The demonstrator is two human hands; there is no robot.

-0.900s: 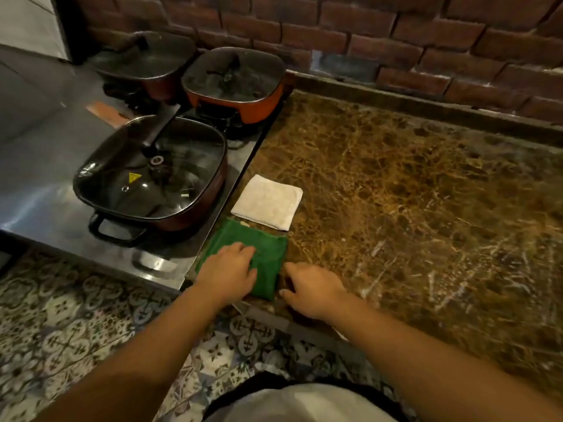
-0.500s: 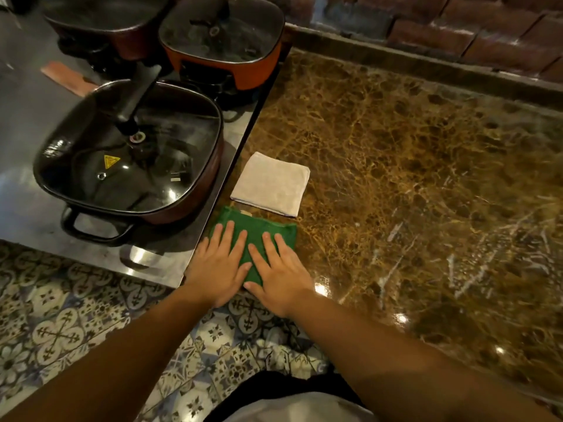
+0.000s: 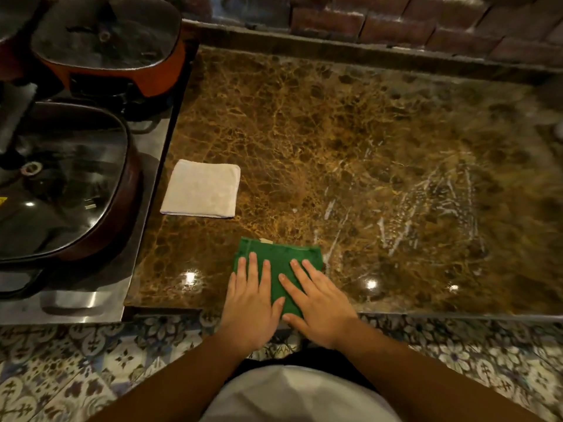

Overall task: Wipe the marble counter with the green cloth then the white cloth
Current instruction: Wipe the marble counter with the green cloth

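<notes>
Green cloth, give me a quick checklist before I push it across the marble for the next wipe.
1. Both hands flat on the green cloth: left hand and right hand, ok.
2. Cloth lies flat on the marble counter: ok.
3. Path to the right holds nothing: ok.
4. White streaks on the right unwiped: not ok.
5. White cloth apart, folded, waiting: ok.
6. Cloth dampness: cannot tell.

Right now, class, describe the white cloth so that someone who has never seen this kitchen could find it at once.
Find the brown marble counter below the brick wall. Near its left edge, beside the dark lidded pan on the steel surface, lies the white cloth, folded into a flat square. Unlike the green cloth nearer the front edge, which both hands press flat, it is pale and nothing touches it.
</notes>
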